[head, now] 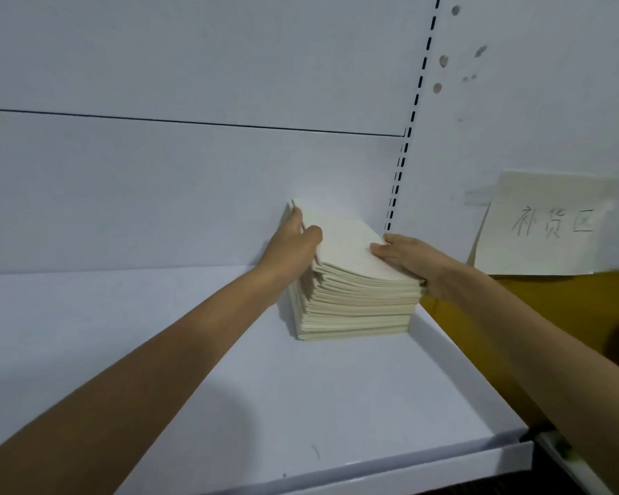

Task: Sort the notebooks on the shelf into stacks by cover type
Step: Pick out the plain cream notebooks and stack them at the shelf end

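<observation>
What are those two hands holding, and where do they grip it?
The upper notebooks of the cream stack: the left hand grips their left edge, the right hand their right edge, thumbs on top.

A white shelf (229, 405) is seen filling the lower left and the middle of the frame. Its surface is flat and plain, and it is closed off along the bottom of the frame by a raised front lip (408, 469). Its right edge runs on a slant from the centre down to the lower right. Behind it a white back panel (158, 194) rises. One stack of notebooks (354, 316), cream-coloured, is set directly on the shelf just right of the frame's centre, in the far right corner and close to the back panel. The lower notebooks are squared up; the upper ones are skewed and fanned out. A small dark mark (316, 451) can be made out near the front lip.
</observation>
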The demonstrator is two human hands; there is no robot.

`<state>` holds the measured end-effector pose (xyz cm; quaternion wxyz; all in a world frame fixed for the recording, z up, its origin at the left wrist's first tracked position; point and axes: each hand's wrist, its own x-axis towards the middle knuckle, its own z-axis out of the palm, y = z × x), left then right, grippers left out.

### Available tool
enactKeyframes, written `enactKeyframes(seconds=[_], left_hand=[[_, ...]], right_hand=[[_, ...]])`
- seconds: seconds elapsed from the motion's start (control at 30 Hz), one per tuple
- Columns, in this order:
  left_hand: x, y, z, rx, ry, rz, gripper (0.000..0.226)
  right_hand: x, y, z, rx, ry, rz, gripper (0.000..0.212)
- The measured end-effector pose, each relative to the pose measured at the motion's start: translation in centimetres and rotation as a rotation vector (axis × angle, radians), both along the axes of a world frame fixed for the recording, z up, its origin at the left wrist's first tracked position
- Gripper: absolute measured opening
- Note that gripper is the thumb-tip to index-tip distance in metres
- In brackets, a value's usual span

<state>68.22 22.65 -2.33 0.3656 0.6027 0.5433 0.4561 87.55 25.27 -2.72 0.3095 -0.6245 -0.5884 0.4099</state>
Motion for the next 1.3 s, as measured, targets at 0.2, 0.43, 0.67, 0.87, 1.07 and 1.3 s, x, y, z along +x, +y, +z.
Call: enactKeyframes(seconds=[0.2, 0.43, 0.67, 0.87, 1.07, 1.3], left_hand=[[1.2, 0.2, -0.4, 0.021, 0.039, 0.01, 0.064], [1.2, 0.7, -2.1, 0.0, -0.101, -0.006, 0.048], [1.8, 0.6, -2.3, -0.011, -0.197, 0.022, 0.035], [2.0, 0.2, -2.6, -0.055, -0.344, 0.062, 0.043], [1.9, -0.1, -4.4, -0.294, -0.65, -0.071, 0.068], [1.5, 0.2, -4.8, -0.242, -0.613, -0.09, 0.06]], right_hand=[[1.0, 1.6, -1.5, -0.068, 0.443, -0.044, 0.048], [1.3, 2.6, -2.3, -0.109, 0.628, 0.006, 0.04], [1.3, 2.6, -2.4, -0.115, 0.708, 0.013, 0.042], [1.3, 2.8, -2.6, -0.126, 0.759, 0.044, 0.042], [1.5, 2.8, -4.4, -0.135, 0.901, 0.086, 0.056], [0.7, 2.7, -4.4, -0.161, 0.887, 0.102, 0.053]])
